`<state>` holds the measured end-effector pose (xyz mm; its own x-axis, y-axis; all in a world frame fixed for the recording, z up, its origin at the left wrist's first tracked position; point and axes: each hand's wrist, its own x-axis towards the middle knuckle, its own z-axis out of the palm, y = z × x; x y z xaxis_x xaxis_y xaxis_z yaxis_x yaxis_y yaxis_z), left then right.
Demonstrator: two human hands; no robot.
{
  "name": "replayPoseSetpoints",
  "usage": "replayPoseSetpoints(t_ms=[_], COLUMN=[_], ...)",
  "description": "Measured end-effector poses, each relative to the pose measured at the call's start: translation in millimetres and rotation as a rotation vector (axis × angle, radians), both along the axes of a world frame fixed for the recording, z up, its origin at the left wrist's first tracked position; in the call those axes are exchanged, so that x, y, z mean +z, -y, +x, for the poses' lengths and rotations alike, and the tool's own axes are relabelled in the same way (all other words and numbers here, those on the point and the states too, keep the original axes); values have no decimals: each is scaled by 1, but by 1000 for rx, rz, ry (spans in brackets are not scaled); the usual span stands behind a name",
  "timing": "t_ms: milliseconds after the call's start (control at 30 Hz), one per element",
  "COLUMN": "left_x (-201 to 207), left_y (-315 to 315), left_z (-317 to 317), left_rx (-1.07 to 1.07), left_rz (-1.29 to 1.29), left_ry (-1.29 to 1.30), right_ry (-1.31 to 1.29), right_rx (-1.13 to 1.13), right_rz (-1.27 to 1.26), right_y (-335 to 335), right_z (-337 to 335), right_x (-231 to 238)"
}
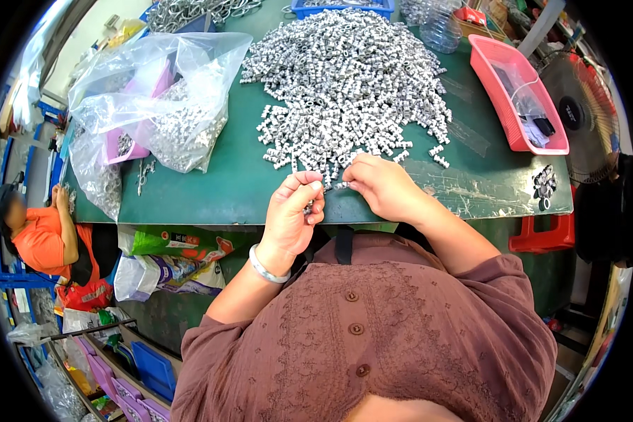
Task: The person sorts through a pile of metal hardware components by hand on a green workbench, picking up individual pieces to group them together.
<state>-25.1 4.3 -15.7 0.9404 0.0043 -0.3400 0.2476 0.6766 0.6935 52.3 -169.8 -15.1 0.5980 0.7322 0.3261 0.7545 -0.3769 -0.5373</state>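
Observation:
A large heap of small silver-grey metal fittings (344, 77) covers the middle of the green table (218, 200). At the near edge of the heap, my left hand (294, 211) is closed, fingers curled round a few of the small metal parts that show between them. My right hand (381, 184) is closed just to its right, thumb and forefinger pinching one small metal fitting (342, 186). The two hands are close together above the table's front edge. The exact shape of the parts in the left hand is mostly hidden by its fingers.
Clear plastic bags (190, 105) with small parts and a purple scoop lie left. A pink basket (520, 105) stands right, near a fan (577, 112) and a small pile of dark rings (544, 184). A red stool (538, 235) sits below. Another person (46, 239) works far left.

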Motion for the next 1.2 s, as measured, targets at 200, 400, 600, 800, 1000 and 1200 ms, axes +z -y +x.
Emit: replayPoseSetpoints(t_ms=[200, 400, 600, 800, 1000, 1200], left_x=[8, 4, 2, -4, -3, -8], left_y=[10, 9, 3, -2, -5, -6], left_z=[-2, 1, 5, 5, 4, 4], left_rx=[-34, -75, -98, -123, -23, -32], left_rz=[151, 70, -262, -376, -331, -304], left_ry=[153, 180, 66, 72, 7, 15], right_ry=[-321, -332, -122, 208, 126, 150], right_rx=[111, 163, -22, -149, -115, -201], right_rz=[330, 394, 131, -91, -83, 3], right_y=[2, 0, 0, -3, -2, -15], right_z=[1, -3, -2, -3, 0, 3], right_x=[6, 10, 0, -4, 3, 7])
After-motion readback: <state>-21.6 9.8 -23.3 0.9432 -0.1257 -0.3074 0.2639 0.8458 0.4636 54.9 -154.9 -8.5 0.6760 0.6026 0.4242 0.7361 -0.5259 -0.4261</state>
